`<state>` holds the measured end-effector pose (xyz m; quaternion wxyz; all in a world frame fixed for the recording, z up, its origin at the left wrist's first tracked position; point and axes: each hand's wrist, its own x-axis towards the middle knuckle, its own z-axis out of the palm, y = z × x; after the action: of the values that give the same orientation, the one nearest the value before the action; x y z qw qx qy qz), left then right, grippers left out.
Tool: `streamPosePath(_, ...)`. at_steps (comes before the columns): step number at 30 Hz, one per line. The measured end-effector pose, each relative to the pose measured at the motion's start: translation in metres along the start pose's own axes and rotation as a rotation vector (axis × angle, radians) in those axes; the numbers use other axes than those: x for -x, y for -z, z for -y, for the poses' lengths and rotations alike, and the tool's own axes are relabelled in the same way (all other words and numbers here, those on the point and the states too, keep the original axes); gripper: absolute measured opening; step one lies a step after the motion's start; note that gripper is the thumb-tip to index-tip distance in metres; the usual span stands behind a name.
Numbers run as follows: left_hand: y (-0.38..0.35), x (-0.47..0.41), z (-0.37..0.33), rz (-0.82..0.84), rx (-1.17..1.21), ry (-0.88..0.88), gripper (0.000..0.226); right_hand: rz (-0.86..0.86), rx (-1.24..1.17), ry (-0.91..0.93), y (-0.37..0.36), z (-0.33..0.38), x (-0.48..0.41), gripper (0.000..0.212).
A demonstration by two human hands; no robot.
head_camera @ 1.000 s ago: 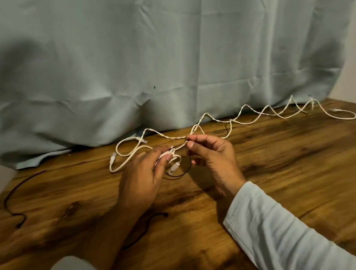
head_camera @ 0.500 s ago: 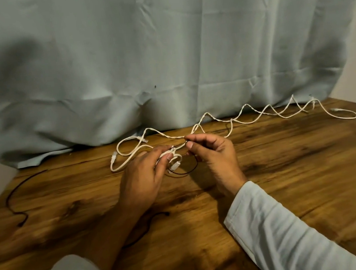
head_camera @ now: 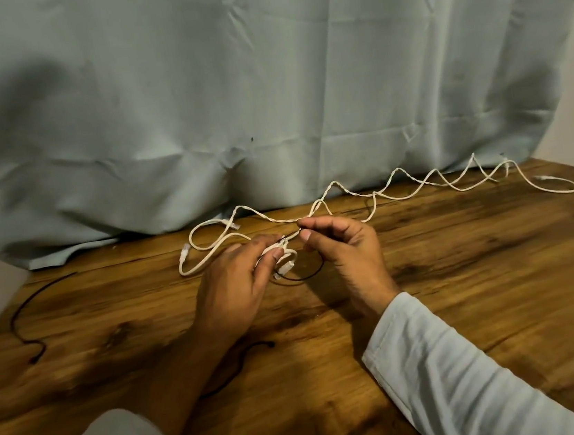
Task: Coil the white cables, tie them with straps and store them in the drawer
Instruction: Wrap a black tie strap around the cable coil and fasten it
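Strap (head_camera: 303,276) loop widened; cable (head_camera: 419,190) behind.

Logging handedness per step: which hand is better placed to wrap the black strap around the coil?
Probably the right hand: its fingertips pinch the strap end beside the coil, while the left hand is occupied gripping that coil.

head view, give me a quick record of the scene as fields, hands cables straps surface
left hand: pinching a small white coil
right hand: pinching a thin black strap looped under the coil
loose white cable: uncoiled, zigzagging along the table's far edge
other black straps: one at left, one near the left forearm
surface: wooden table
backdrop: grey-blue cloth
drawer: not visible
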<state>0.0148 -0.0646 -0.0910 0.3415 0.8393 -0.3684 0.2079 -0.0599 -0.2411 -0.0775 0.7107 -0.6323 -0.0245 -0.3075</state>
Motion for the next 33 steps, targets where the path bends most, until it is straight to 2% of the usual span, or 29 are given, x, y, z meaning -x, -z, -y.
streamPosePath(10, 0.001, 0.002, -0.005, 0.033, 0.073, -0.083, 0.037, 0.048, -0.103, -0.056, -0.005, 0.001, 0.003, 0.018)
streamPosePath(16, 0.001, 0.002, -0.004, 0.041, 0.171, -0.079, 0.033, 0.115, -0.027, -0.022, 0.001, 0.004, 0.001, 0.017)
streamPosePath(20, 0.001, 0.003, -0.008, 0.093, 0.197, -0.074, 0.041, 0.08, -0.025, 0.031, -0.002, 0.003, 0.003, 0.02)
streamPosePath(33, -0.001, 0.005, -0.01, 0.132, 0.269, -0.067, 0.036, 0.063, 0.098, 0.073, 0.0, 0.0, -0.001, 0.022)
